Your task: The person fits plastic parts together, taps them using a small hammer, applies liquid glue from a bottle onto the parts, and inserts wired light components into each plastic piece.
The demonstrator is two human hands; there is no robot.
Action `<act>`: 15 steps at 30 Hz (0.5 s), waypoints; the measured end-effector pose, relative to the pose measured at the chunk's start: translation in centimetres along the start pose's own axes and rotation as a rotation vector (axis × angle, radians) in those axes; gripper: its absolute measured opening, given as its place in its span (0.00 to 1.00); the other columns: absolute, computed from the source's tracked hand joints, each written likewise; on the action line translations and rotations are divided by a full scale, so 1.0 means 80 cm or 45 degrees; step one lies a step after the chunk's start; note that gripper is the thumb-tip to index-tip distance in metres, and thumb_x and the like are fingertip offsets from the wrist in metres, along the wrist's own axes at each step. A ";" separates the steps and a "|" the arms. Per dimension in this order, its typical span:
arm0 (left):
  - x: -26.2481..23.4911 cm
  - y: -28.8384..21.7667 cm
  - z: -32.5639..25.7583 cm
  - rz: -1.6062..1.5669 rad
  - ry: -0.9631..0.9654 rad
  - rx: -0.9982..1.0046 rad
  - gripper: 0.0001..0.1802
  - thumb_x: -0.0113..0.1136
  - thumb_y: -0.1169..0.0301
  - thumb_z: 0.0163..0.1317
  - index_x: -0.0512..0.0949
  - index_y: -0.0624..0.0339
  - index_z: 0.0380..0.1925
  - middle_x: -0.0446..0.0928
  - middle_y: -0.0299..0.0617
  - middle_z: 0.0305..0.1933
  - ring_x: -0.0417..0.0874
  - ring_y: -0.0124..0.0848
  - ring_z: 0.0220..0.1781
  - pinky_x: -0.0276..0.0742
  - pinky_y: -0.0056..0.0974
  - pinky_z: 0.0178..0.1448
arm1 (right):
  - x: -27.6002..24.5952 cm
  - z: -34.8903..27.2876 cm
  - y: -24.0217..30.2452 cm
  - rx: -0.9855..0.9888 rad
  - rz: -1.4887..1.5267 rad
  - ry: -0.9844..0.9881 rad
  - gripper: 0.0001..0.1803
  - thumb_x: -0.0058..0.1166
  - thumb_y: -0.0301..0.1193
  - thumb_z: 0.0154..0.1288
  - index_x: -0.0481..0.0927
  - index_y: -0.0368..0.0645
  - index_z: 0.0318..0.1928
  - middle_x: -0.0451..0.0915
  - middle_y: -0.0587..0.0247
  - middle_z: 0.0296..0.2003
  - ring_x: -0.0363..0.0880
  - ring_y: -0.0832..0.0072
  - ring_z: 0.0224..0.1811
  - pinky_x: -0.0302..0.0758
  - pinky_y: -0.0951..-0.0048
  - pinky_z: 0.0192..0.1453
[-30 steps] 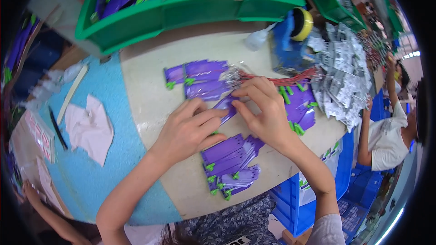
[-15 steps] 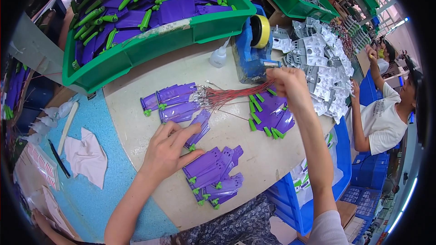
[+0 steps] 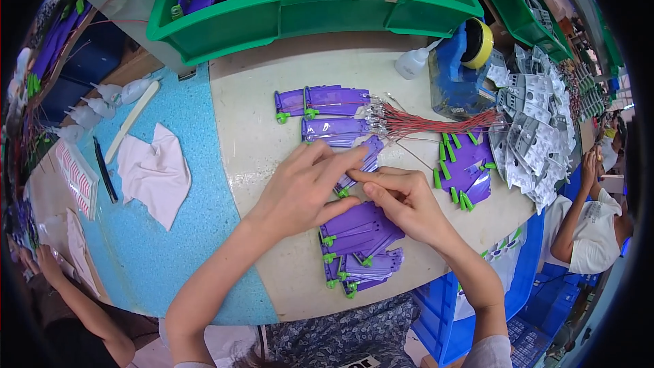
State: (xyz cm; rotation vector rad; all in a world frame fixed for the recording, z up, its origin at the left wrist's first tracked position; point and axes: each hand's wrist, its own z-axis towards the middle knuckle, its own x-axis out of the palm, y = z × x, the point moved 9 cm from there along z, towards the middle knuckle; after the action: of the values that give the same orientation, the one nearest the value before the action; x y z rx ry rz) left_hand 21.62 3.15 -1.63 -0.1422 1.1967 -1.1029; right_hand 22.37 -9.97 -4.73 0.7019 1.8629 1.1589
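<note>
My left hand (image 3: 306, 184) lies over a group of flat purple plastic pieces, its index finger stretched out and its thumb apart, touching the edge of a lower stack of purple pieces with green ends (image 3: 361, 228). Close against its fingertips, my right hand (image 3: 405, 204) is closed in a pinch; what sits between its fingers is hidden. Just beyond lie more purple pieces (image 3: 334, 99) in short rows, with a bundle of thin red wires (image 3: 436, 123) running from their ends to the right. Another purple stack with green tips (image 3: 466, 167) rests beneath the wires.
A green bin (image 3: 327, 13) of purple and green parts stands at the back. Near it are a white squeeze bottle (image 3: 413, 63) and a blue tape dispenser (image 3: 453, 71). Grey-white mouldings (image 3: 535, 123) pile up at right. A pink cloth (image 3: 157, 177) lies left; a co-worker (image 3: 586, 221) sits right.
My right hand has come down from above the red wires to meet my left hand, its fingers now pinched over the purple pieces. The view has shifted, moving the table contents rightward.
</note>
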 end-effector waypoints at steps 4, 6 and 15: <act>-0.002 -0.009 -0.022 0.109 -0.130 -0.032 0.16 0.72 0.66 0.50 0.81 0.62 0.36 0.78 0.43 0.43 0.78 0.37 0.44 0.79 0.38 0.42 | 0.002 -0.002 0.024 -0.093 -0.212 -0.013 0.17 0.56 0.27 0.68 0.82 0.39 0.56 0.77 0.56 0.25 0.70 0.75 0.19 0.67 0.71 0.25; -0.004 -0.014 -0.020 0.126 -0.191 0.025 0.12 0.72 0.68 0.49 0.82 0.62 0.32 0.76 0.43 0.43 0.78 0.36 0.43 0.79 0.36 0.37 | -0.004 -0.010 0.053 -0.297 -0.694 -0.242 0.14 0.59 0.25 0.63 0.84 0.36 0.49 0.78 0.53 0.23 0.76 0.68 0.19 0.72 0.67 0.26; 0.006 -0.009 -0.006 0.068 -0.018 -0.056 0.20 0.68 0.72 0.51 0.82 0.61 0.46 0.70 0.43 0.41 0.74 0.39 0.44 0.74 0.41 0.47 | -0.121 0.057 0.056 -0.288 -0.717 -0.707 0.08 0.65 0.22 0.56 0.84 0.33 0.37 0.79 0.59 0.21 0.77 0.76 0.22 0.72 0.73 0.28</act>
State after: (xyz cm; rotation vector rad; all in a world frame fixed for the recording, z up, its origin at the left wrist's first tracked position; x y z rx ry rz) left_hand 20.79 2.65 -1.70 -0.1505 1.2062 -1.0277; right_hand 31.41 -13.58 1.57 0.2913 1.3065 0.6965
